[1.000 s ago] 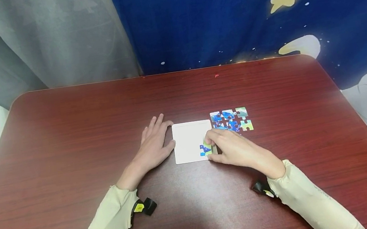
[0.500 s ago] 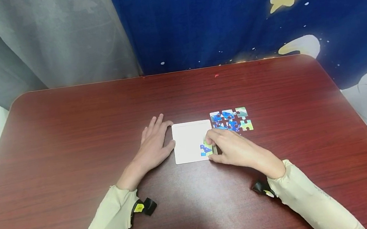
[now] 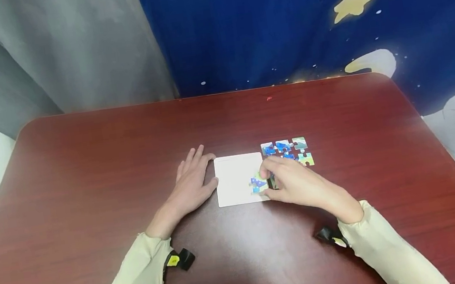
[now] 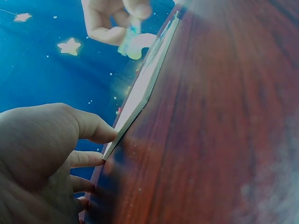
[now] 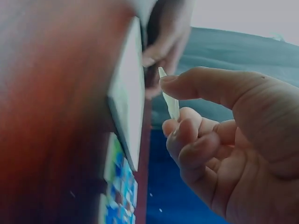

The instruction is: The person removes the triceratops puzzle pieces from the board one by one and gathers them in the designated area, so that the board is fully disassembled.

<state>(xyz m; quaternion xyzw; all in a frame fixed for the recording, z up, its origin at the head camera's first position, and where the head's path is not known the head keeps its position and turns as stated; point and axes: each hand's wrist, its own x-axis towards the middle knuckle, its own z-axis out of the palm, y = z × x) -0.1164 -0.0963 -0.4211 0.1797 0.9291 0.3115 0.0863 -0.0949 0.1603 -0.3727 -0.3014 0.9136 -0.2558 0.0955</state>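
My right hand (image 3: 297, 183) pinches a jigsaw puzzle piece (image 3: 257, 184) with blue and green print between thumb and fingertips. In the right wrist view the piece (image 5: 171, 103) is edge-on and raised off the white square puzzle board (image 3: 234, 179). The left wrist view also has the piece (image 4: 132, 42) above the far part of the board. My left hand (image 3: 191, 181) lies at the board's left side with fingers spread and fairly straight, its thumb and index fingertip touching the board's edge.
Several blue and green jigsaw pieces (image 3: 283, 146) lie together to the right of the board, partly hidden by my right hand. All of it rests on a reddish-brown table (image 3: 105, 163). A grey and blue curtain (image 3: 238, 25) hangs beyond the far edge.
My right hand has shifted slightly right and lifted the puzzle piece off the board. The left hand stays at the board's edge. The whole head view has moved down a little.
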